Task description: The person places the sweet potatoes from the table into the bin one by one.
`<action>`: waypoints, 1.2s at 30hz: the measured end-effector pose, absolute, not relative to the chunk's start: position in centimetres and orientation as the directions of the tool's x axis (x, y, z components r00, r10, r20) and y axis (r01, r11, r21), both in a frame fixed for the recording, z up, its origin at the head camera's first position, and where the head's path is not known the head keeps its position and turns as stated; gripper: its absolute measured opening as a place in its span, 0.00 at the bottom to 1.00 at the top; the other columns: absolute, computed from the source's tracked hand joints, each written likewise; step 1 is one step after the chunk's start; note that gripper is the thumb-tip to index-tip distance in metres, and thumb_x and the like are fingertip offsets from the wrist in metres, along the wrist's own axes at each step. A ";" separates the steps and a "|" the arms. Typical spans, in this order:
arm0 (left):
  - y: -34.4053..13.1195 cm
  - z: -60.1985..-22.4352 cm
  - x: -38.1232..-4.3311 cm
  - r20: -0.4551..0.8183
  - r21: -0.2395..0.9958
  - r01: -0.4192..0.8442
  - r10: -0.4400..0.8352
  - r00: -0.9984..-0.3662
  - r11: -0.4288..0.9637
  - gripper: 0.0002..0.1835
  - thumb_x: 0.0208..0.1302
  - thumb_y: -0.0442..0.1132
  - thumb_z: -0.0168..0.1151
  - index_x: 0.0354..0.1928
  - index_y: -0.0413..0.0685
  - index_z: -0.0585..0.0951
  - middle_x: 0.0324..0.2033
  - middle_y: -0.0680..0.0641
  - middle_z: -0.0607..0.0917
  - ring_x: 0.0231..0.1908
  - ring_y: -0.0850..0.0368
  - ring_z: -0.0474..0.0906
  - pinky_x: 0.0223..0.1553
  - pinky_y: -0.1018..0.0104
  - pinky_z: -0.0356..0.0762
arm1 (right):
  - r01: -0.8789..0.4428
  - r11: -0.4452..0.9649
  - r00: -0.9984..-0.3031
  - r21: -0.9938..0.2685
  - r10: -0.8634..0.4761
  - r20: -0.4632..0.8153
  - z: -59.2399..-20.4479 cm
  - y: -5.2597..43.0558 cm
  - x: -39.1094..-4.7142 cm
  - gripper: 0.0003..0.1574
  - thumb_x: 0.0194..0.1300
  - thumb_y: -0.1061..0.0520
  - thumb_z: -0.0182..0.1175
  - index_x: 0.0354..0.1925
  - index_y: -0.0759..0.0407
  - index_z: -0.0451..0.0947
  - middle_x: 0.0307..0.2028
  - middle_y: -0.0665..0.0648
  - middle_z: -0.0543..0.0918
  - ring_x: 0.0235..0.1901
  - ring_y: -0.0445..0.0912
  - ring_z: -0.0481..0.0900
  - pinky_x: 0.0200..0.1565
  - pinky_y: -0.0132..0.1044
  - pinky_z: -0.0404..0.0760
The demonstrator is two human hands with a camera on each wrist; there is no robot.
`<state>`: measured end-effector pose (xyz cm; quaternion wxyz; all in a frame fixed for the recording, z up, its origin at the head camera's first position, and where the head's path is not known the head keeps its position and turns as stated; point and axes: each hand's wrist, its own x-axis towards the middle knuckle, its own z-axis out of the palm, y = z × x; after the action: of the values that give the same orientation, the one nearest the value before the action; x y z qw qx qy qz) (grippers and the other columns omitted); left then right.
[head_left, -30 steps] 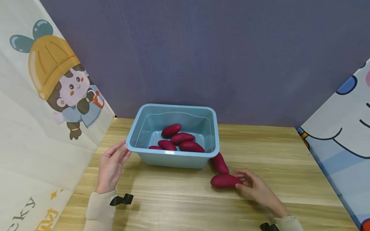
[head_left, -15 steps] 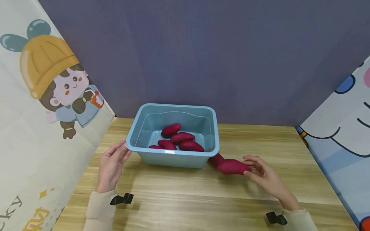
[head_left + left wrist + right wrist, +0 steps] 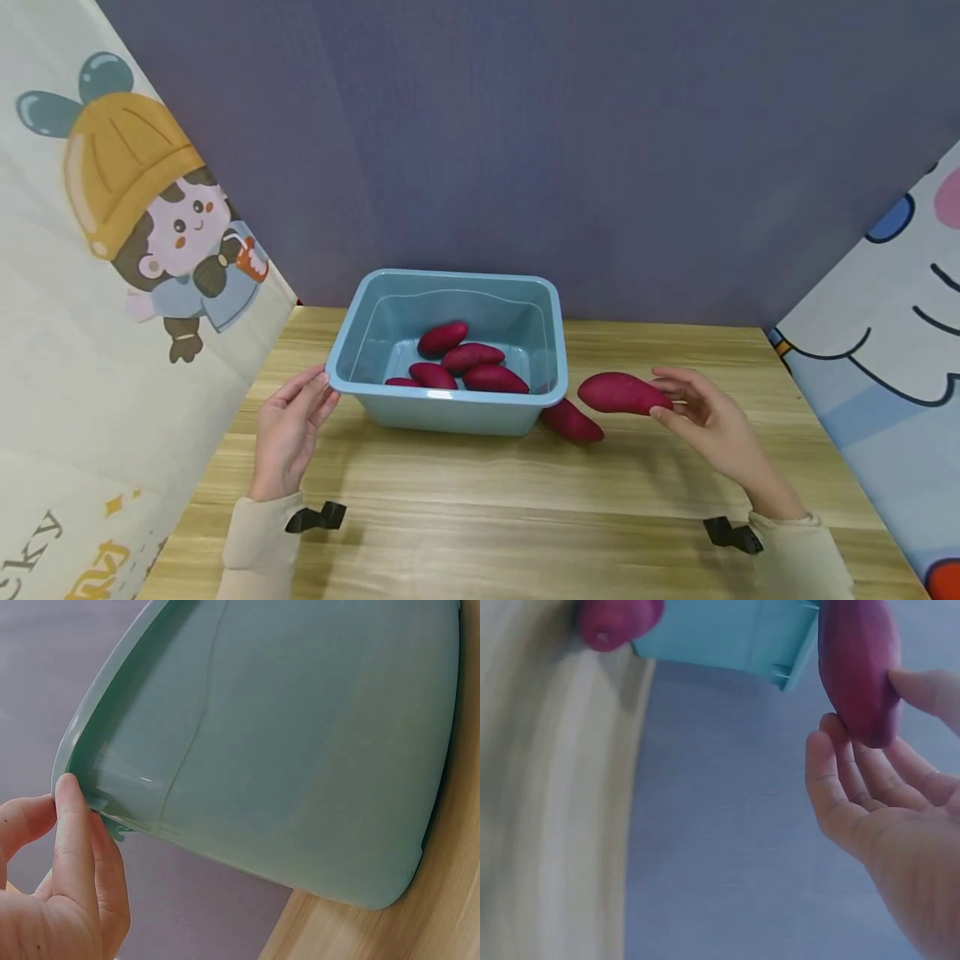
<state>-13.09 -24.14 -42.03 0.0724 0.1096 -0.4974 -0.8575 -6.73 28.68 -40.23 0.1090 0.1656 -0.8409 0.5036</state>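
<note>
A light-blue plastic tub (image 3: 450, 414) holds several purple-red sweet potatoes (image 3: 497, 379) on its floor. At its front left corner my left hand (image 3: 288, 429) pinches the rim (image 3: 97, 697) between thumb and fingers. To the right of the tub, my right hand (image 3: 712, 425) grips one end of a sweet potato (image 3: 618, 393), thumb on the near side and fingers behind. That sweet potato is held raised over the table, its free end pointing toward the tub. Another sweet potato (image 3: 573, 422) lies on the table by the tub's front right corner, partly hidden under the rim.
The wood-grain table (image 3: 465, 508) meets a dark blue-grey wall (image 3: 600, 167) behind the tub. Cartoon-printed panels stand at the left (image 3: 60, 350) and right (image 3: 900, 417) sides of the table.
My right hand has lifted the sweet potato from the table and moved it back and to the right. The sweet potato by the tub has turned. My left hand stays at the rim.
</note>
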 end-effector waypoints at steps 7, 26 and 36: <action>-24.1 -41.9 -13.0 -0.117 0.866 0.018 -0.237 -0.964 -0.500 0.07 0.66 0.30 0.67 0.45 0.36 0.87 0.41 0.43 0.86 0.40 0.55 0.87 0.46 0.66 0.85 | -0.394 0.467 -0.919 -0.792 -0.165 0.359 -38.2 28.5 -7.6 0.33 0.65 0.74 0.63 0.66 0.64 0.70 0.53 0.60 0.82 0.51 0.38 0.80 0.48 0.25 0.83; -24.5 -42.1 -12.8 -0.101 0.867 0.029 -0.234 -0.967 -0.497 0.09 0.66 0.30 0.67 0.47 0.35 0.86 0.43 0.43 0.86 0.40 0.56 0.87 0.47 0.66 0.85 | -0.449 0.513 -0.893 -0.731 -0.250 0.373 -29.8 20.9 -17.0 0.30 0.67 0.59 0.68 0.64 0.57 0.73 0.55 0.57 0.81 0.50 0.48 0.80 0.48 0.28 0.83; -24.6 -42.2 -13.2 -0.113 0.865 0.018 -0.229 -0.967 -0.502 0.08 0.66 0.30 0.67 0.46 0.37 0.87 0.42 0.43 0.86 0.41 0.56 0.87 0.47 0.65 0.84 | -0.480 0.482 -0.870 -0.733 -0.371 0.325 -28.0 14.3 -22.1 0.30 0.67 0.54 0.68 0.64 0.55 0.72 0.56 0.53 0.80 0.51 0.45 0.79 0.55 0.44 0.82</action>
<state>-13.16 -24.55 -42.20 0.0717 0.1066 -0.4937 -0.8601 -22.08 14.27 -27.98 0.0611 0.2478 -0.8586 0.4446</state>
